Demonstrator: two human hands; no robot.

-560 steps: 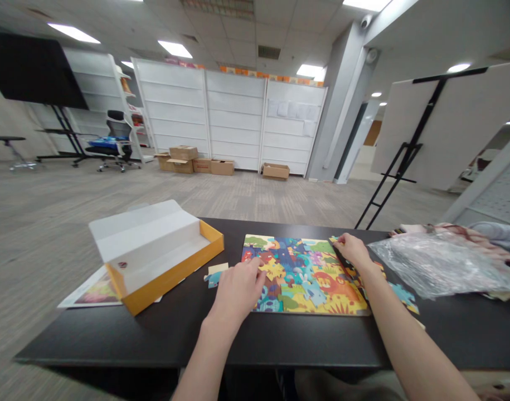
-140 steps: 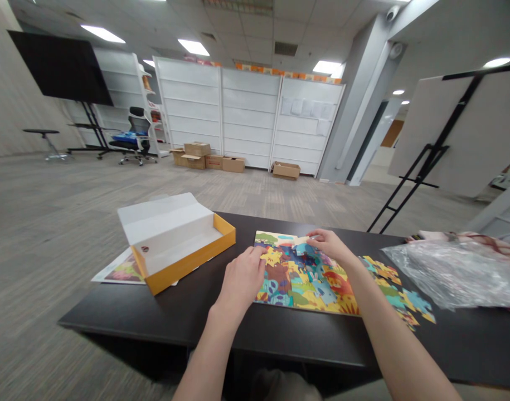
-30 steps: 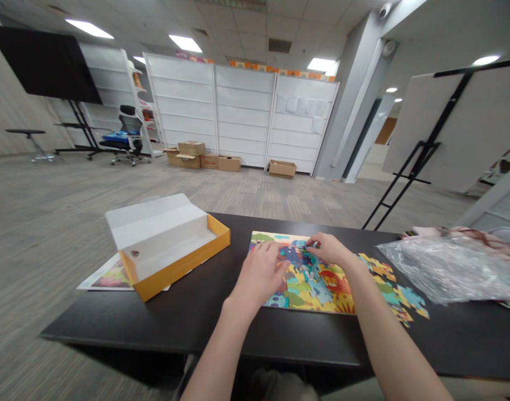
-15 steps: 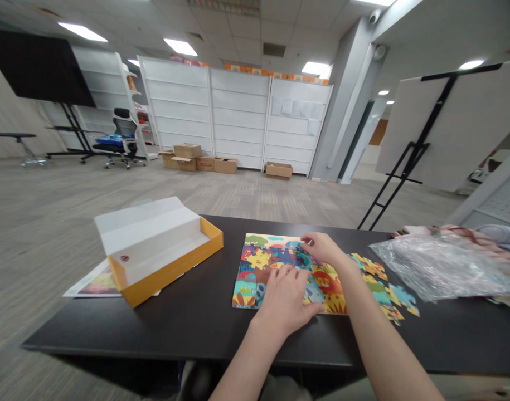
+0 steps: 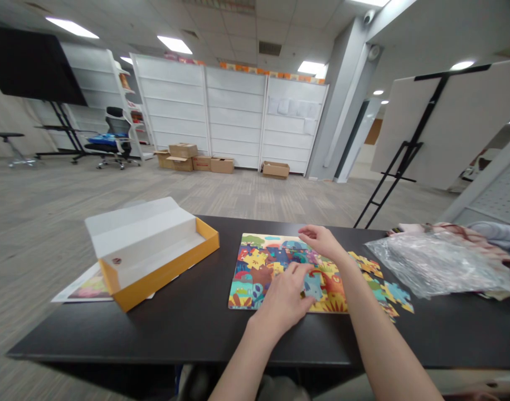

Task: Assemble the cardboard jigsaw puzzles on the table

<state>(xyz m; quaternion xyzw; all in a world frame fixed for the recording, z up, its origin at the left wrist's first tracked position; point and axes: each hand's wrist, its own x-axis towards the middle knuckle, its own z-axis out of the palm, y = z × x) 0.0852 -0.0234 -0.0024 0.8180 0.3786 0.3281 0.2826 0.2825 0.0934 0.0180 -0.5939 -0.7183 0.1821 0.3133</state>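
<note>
Nearest, a black desk [image 5: 188, 334] w/ the L hand [image 5: 283, 295] palm down over the lower mid of a colorful animal jigsaw [image 5: 244, 278], fingers a bit spread, thumb out to the side, nothing seen in its grip. Jigsaw lies flat on the desk btwn the yellow box and the loose pcs [image 5: 399, 294], which sit in a cluster just R of it, partly behind the R forearm. R hand [image 5: 319, 242] is at the jigsaw's far edge, fingers bent, tips close together; can't tell if they pinch a pc. To the L, the yellow box [image 5: 171, 275] w/ white inside stands open, partly on a printed sheet [image 5: 85, 287]; far R, a clear plastic bag [image 5: 441, 264] next to folded cloth [image 5: 495, 242]. Beyond, gray floor [image 5: 246, 195], board on a black stand [image 5: 451, 122], office chair [image 5: 112, 139], cardboard boxes [image 5: 183, 153] by white shelving [image 5: 233, 117].
</note>
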